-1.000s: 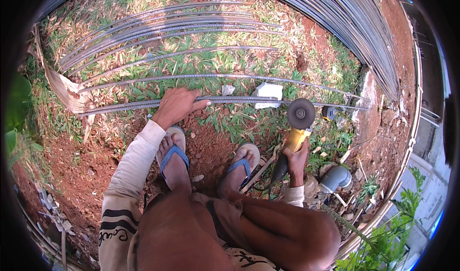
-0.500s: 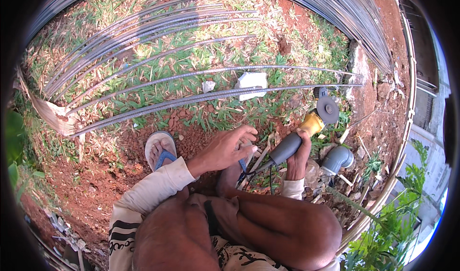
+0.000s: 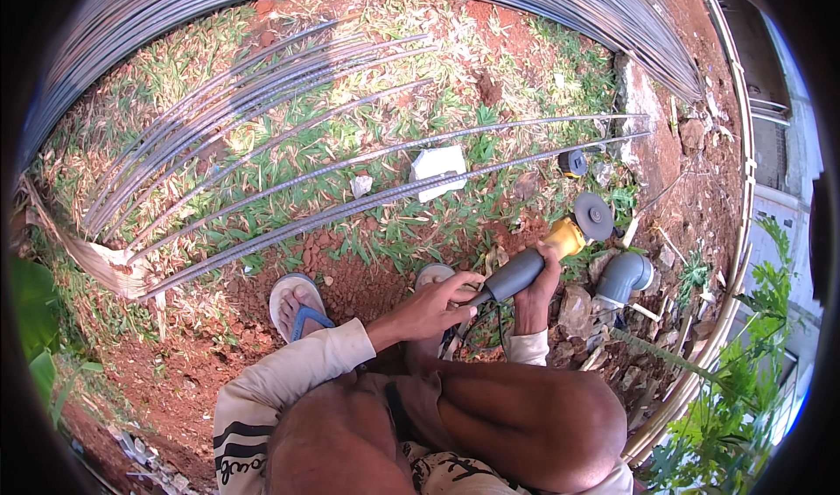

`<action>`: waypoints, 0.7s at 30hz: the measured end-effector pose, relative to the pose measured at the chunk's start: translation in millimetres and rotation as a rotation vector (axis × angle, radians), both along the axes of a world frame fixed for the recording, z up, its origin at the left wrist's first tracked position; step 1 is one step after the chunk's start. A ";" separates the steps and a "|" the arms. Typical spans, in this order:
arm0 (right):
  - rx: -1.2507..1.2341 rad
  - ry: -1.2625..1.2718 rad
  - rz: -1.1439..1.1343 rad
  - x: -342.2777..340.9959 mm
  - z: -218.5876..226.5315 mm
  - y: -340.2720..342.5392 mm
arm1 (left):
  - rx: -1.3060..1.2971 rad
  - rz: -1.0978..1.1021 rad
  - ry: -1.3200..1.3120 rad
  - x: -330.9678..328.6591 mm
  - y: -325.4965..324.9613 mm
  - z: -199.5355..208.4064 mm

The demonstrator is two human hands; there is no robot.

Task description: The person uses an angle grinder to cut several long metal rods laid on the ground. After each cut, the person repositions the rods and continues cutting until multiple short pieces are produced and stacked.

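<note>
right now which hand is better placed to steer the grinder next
Probably the right hand: it grips the grinder nearer its disc, while the left hand is by its rear, contact unclear.

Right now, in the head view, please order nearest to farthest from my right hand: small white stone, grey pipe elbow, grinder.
1. Grinder: in the right hand.
2. Grey pipe elbow: to its right.
3. Small white stone: ahead, left.

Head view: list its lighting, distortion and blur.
Head view: fisheye distortion bends the rod pile into an arc, inside a black rim; head view: sunlight nearly washes out the white block; head view: a shadow crosses the loose rods; head view: the grinder shows no strong blur.
</note>
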State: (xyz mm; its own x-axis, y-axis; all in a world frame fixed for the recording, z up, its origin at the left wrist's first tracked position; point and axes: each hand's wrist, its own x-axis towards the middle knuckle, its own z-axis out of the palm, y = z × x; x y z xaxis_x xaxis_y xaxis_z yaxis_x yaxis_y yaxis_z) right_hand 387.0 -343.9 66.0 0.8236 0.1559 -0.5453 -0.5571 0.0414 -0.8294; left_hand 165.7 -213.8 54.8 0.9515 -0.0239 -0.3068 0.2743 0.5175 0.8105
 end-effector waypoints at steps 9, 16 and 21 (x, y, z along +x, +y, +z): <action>0.248 0.001 -0.029 16.5 0.0 -35.8 | 0.200 -0.017 -0.133 2.0 4.8 -10.8; -0.259 0.011 0.267 74.3 -0.6 -87.5 | 0.618 0.353 0.098 -46.3 69.9 3.3; -0.489 -0.193 0.323 82.4 -39.3 -102.8 | 1.013 0.570 0.143 -71.0 103.4 3.0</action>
State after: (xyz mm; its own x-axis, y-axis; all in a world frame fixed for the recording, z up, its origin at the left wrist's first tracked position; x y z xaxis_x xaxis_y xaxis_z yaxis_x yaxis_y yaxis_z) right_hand 469.3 -446.6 26.7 0.8673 0.1833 -0.4628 -0.3163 -0.5151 -0.7967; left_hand 94.6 -110.4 57.8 0.7007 0.7120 -0.0463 0.3334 -0.2694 0.9035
